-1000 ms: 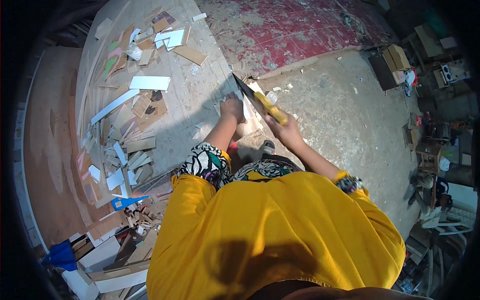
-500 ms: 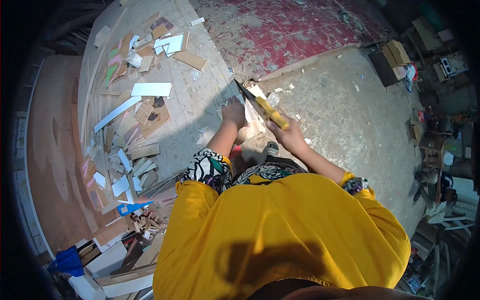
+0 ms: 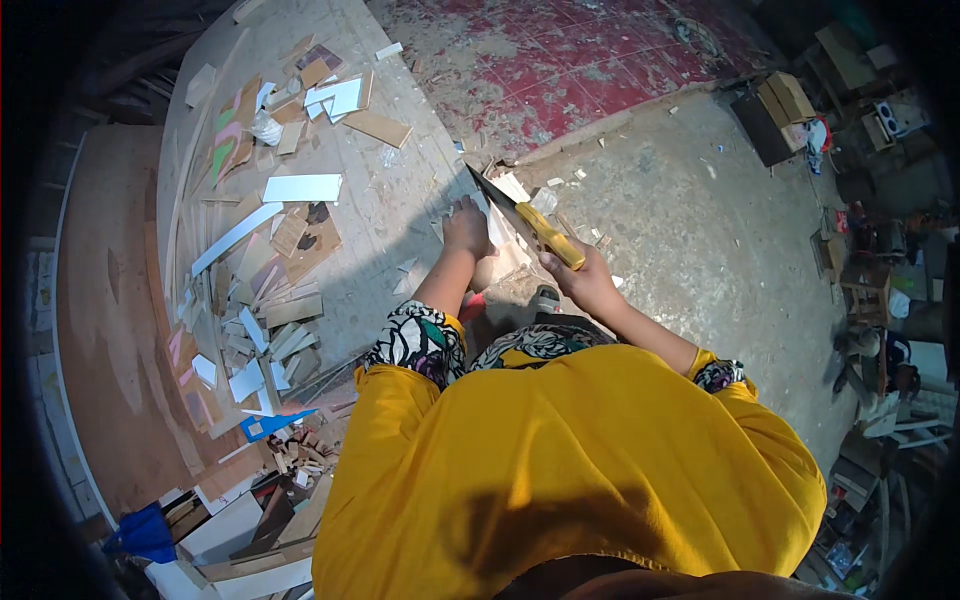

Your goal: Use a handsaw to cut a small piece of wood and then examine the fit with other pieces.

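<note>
My right hand [image 3: 585, 281] is closed around the yellow handle of a handsaw [image 3: 548, 236]. Its dark blade points up and left and crosses the edge of a large wooden worktable [image 3: 400, 200]. Just left of the blade, my left hand [image 3: 466, 230] presses down at the table edge with its fingers bent. Under and beside that hand shows part of a pale piece of wood [image 3: 494, 228], most of it hidden by the hand and the saw. Whether the teeth are inside the wood is too small to tell.
White and brown board offcuts [image 3: 303, 188] lie scattered over the table's left part, with a blue triangular piece [image 3: 270, 424] at its near end. A brown panel [image 3: 110, 300] stands further left. Cardboard boxes [image 3: 785, 98] sit at the far right. My sandalled foot [image 3: 545, 296] is below.
My right hand and the saw have come slightly back toward me, along the blade's line. My left hand stays in place at the table edge.
</note>
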Tool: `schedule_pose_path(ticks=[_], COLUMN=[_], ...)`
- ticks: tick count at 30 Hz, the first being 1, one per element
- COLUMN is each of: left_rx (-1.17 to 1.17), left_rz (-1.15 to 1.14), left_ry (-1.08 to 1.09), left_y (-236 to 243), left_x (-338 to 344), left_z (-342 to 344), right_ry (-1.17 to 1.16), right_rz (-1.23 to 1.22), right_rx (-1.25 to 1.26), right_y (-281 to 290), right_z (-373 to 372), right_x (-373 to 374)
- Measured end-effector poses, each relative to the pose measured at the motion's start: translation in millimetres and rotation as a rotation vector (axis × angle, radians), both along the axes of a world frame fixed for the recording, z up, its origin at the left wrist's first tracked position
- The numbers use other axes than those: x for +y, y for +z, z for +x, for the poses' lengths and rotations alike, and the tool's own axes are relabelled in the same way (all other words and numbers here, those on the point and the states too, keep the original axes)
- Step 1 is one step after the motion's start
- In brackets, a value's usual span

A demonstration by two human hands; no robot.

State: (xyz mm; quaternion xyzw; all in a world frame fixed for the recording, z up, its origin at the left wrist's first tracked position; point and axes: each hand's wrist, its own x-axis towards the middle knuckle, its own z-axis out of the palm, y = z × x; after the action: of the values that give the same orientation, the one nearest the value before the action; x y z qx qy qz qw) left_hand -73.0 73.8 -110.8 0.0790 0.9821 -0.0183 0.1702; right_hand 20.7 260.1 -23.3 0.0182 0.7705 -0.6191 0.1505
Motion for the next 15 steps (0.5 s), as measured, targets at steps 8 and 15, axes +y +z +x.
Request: schedule_pose_path(ticks=[8, 15], left_rx=[-0.025, -0.036], left_rz=[-0.039, -0.035], left_ry=[-0.007, -0.029], left_y=[7.7, -1.0], left_x=[6.2, 2.6], left_z=[-3.3, -0.4], right_ry=[-0.035, -0.037], right_rz=[0.076, -0.025], right_rx=[0.043, 0.043], right_y=[-19.5, -7.4], right_z=[-38.8, -15.9], right_x=[-20.7, -1.3])
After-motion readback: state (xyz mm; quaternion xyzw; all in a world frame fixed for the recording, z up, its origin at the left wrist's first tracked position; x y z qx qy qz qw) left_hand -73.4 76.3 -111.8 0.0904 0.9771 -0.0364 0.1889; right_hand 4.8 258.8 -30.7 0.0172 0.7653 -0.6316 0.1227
